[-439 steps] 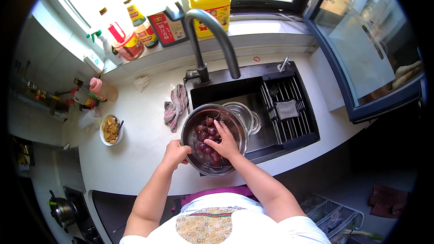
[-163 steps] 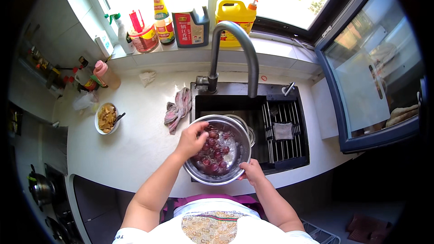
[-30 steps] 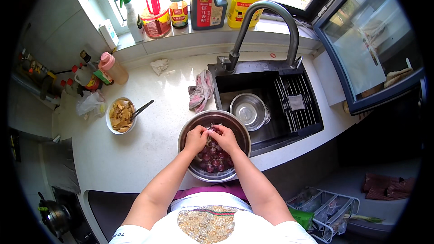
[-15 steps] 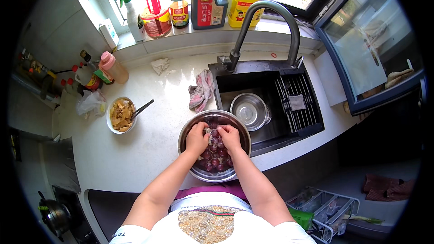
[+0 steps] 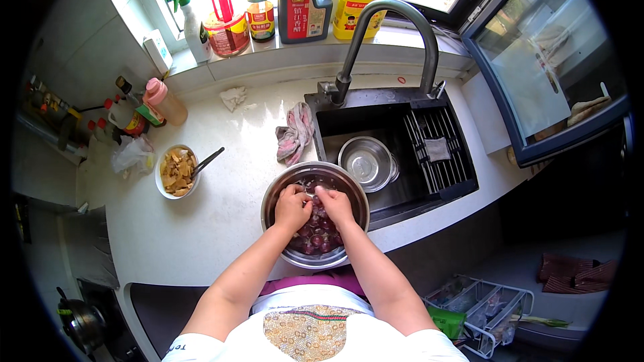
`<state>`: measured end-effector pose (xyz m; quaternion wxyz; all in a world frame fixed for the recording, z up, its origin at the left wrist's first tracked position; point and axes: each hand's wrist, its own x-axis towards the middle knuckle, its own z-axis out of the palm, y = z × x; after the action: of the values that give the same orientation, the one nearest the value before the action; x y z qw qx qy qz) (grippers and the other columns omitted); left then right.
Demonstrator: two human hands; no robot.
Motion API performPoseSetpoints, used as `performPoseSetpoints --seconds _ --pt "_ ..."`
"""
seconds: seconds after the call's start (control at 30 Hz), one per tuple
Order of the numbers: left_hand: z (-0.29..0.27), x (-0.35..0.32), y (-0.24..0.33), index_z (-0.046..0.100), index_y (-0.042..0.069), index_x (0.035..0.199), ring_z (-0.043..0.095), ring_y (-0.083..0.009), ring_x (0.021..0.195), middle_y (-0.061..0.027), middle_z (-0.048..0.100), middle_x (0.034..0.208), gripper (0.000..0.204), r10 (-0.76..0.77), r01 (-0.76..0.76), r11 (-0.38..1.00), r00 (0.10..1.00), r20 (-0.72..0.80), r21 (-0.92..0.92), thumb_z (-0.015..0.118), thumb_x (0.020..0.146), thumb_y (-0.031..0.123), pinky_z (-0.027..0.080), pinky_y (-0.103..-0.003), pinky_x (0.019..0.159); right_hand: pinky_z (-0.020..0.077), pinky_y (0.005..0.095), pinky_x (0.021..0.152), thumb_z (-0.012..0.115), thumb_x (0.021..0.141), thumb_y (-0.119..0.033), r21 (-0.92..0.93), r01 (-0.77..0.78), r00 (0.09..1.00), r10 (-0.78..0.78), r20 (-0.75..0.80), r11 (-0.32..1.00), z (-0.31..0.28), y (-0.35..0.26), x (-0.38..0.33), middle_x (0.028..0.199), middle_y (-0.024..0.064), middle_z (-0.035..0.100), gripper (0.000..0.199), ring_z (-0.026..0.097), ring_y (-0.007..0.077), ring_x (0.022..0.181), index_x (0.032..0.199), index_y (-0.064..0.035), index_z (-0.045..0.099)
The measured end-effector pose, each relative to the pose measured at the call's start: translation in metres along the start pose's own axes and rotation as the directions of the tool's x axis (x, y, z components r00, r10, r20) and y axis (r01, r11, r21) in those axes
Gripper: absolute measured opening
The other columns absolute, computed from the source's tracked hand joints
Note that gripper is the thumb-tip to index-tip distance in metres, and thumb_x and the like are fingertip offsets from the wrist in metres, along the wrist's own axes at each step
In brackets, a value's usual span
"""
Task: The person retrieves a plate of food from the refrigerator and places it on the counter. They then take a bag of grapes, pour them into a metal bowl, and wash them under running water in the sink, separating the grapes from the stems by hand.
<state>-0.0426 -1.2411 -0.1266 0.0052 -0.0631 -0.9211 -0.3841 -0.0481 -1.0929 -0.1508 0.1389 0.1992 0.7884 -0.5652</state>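
A steel bowl (image 5: 357,228) stands on the counter's front part, close to my body, with dark red grapes (image 5: 316,236) in it. Both hands reach down into the bowl. My left hand (image 5: 291,208) has its fingers curled in among the grapes at the left. Opposite it, my right hand (image 5: 336,206) is closed with thumb and fingertips at the grapes' far side. The fingertips nearly meet, and exactly which grapes they grip is partly hidden. Further grapes lie loose or bunched below the hands, towards me.
A black sink (image 5: 396,211) with a small steel pot (image 5: 365,164), a drying rack (image 5: 439,161) and a tall faucet (image 5: 429,40) is at the right. A crumpled cloth (image 5: 295,134) lies beside it. Left stands a white food bowl (image 5: 161,184) with a spoon (image 5: 212,159). Bottles line the windowsill.
The view has shifted slightly. My hands remain in the bowl, the right thumb and fingers having moved a little over the grapes.
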Motion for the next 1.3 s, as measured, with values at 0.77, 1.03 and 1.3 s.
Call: performPoseSetpoints --seconds 0.77,1.03,1.3 --pt "0.006 0.002 -0.008 0.064 0.003 0.077 0.055 -0.0314 0.094 -0.0120 0.060 0.097 0.007 0.044 -0.052 0.993 0.996 -0.080 -0.103 0.066 0.074 0.010 0.045 -0.039 0.084 0.0494 0.0218 0.071 0.066 0.084 -0.010 0.295 0.228 0.943 -0.286 0.172 0.928 -0.002 0.001 -0.007 0.094 0.0060 0.065 0.032 0.061 0.0097 0.081 0.113 0.0012 0.057" --pt "0.000 0.002 0.003 0.063 0.003 0.078 0.053 -0.0324 0.097 -0.0127 0.057 0.100 0.006 0.097 -0.107 0.986 0.992 -0.078 -0.130 0.066 0.074 0.006 0.044 -0.040 0.085 0.0480 0.0240 0.078 0.067 0.084 -0.013 0.591 -0.118 0.957 -0.067 0.281 0.798 -0.012 -0.005 -0.003 0.096 0.0050 0.065 0.027 0.060 0.0102 0.087 0.107 -0.0009 0.061" --pt "-0.003 -0.001 0.007 0.063 0.004 0.080 0.052 -0.0329 0.098 -0.0131 0.054 0.101 0.007 0.071 -0.078 0.994 0.994 -0.083 -0.083 0.066 0.074 0.004 0.044 -0.041 0.084 0.0477 0.0233 0.076 0.069 0.080 -0.010 0.445 -0.211 0.948 0.071 0.311 0.870 -0.025 -0.022 -0.013 0.096 0.0040 0.065 0.030 0.060 0.0107 0.085 0.108 -0.0016 0.062"
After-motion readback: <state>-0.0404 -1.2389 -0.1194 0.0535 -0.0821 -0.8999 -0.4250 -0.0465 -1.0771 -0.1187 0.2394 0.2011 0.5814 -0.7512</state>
